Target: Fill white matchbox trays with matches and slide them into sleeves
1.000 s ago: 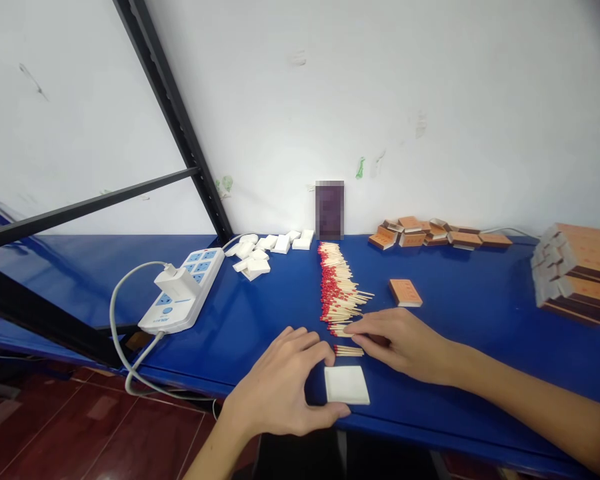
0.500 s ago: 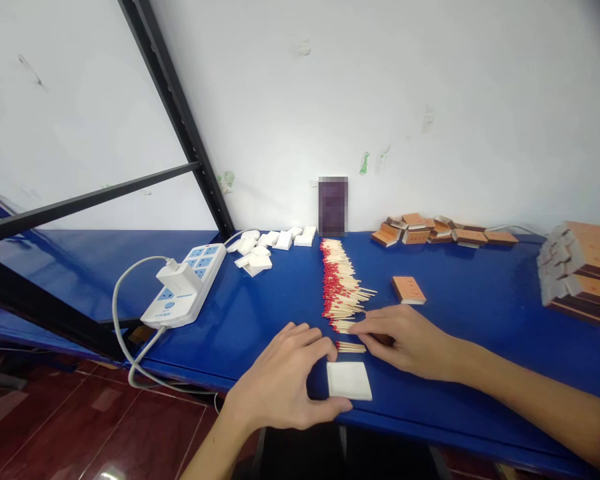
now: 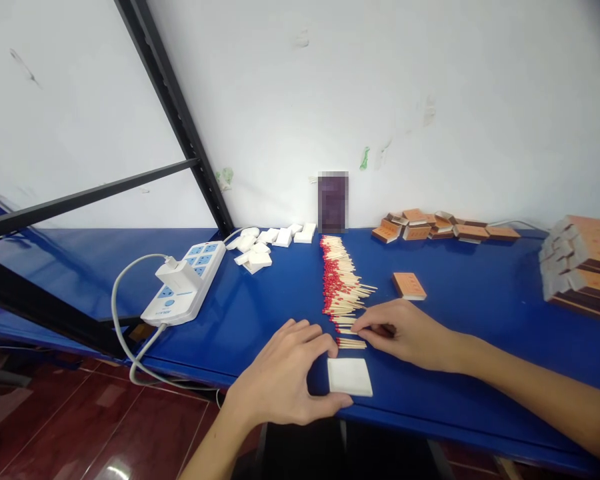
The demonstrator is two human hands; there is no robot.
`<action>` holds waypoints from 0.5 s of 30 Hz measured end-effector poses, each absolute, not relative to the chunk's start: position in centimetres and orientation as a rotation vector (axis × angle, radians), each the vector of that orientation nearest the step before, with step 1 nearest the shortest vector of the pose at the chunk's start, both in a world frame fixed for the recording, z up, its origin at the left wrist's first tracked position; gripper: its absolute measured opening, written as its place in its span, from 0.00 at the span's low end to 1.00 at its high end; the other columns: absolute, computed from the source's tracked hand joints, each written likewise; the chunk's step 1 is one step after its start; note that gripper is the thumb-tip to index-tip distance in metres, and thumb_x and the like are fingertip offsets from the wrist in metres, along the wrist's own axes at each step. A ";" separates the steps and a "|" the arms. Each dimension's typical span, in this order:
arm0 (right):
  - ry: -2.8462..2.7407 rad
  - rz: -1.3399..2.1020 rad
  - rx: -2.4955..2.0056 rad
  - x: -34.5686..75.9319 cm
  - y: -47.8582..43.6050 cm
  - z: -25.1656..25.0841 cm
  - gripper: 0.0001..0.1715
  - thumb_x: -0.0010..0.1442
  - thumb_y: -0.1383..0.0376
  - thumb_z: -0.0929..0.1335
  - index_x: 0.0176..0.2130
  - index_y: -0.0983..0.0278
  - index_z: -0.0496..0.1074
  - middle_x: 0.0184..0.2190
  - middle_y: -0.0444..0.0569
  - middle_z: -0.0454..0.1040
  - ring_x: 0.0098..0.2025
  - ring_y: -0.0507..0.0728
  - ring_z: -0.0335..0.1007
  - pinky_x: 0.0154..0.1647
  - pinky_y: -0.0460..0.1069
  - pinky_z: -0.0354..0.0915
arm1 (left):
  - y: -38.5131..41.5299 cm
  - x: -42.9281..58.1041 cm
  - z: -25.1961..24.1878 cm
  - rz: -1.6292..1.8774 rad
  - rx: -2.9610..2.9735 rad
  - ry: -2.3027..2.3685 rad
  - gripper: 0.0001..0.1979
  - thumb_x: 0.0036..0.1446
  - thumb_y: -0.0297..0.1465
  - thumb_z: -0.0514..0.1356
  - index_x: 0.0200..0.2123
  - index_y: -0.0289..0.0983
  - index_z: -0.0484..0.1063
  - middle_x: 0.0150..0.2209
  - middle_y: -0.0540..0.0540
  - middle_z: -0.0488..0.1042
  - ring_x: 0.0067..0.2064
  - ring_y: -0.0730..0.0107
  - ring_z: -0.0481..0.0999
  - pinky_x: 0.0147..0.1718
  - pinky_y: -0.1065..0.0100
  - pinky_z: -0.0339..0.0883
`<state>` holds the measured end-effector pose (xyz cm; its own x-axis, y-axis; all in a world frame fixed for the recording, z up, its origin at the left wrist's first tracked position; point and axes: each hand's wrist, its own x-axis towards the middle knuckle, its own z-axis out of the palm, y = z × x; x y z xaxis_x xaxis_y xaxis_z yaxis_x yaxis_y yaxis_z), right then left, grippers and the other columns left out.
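Note:
My left hand (image 3: 290, 375) rests on the table, thumb and index finger spread apart around the left side of a small white matchbox tray (image 3: 350, 377). Its index fingertip lies by the red heads of a short row of matches (image 3: 352, 344) just beyond the tray. My right hand (image 3: 411, 335) pinches the plain end of a match (image 3: 345, 331), lying between that row and the long pile of red-headed matches (image 3: 338, 283). Whether more than one match is in the pinch is hard to tell. An orange matchbox (image 3: 409, 287) lies beyond my right hand.
White trays (image 3: 283, 237) lie in a loose heap at the back left. Several orange matchbox sleeves (image 3: 417, 232) lie along the wall, with stacked matchboxes (image 3: 587, 267) at the right. A power strip (image 3: 185, 307) with a cable and a black rack post (image 3: 173, 113) stand left.
My right hand has drawn slightly toward me, and the match at its fingertips now lies a little apart from the pile. My left hand and the tray keep their places.

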<state>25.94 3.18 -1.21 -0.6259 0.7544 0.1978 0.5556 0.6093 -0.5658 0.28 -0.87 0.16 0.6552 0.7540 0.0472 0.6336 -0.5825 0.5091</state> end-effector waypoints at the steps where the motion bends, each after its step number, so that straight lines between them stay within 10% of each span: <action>1: -2.423 0.649 -1.038 26.0 3.2 -1.2 0.14 0.64 0.65 0.65 0.39 0.63 0.80 0.23 0.43 0.74 0.23 0.50 0.64 0.28 0.45 0.59 | -0.9 0.3 0.2 0.360 2.418 1.085 0.21 0.52 0.47 0.69 0.43 0.43 0.68 0.46 0.48 0.74 0.56 0.50 0.69 0.65 0.46 0.47; 15: -2.419 0.608 -1.014 25.8 3.1 -0.5 0.16 0.67 0.65 0.62 0.41 0.63 0.79 0.26 0.44 0.75 0.26 0.51 0.66 0.29 0.46 0.58 | -0.7 0.2 0.0 0.358 2.426 1.092 0.22 0.52 0.48 0.68 0.43 0.44 0.67 0.46 0.49 0.74 0.56 0.50 0.69 0.64 0.46 0.47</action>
<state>25.78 3.12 -0.55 -0.6312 0.7413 0.2283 0.5453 0.6334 -0.5491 0.23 -0.75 0.03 0.6522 0.7565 0.0491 0.6388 -0.5832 0.5018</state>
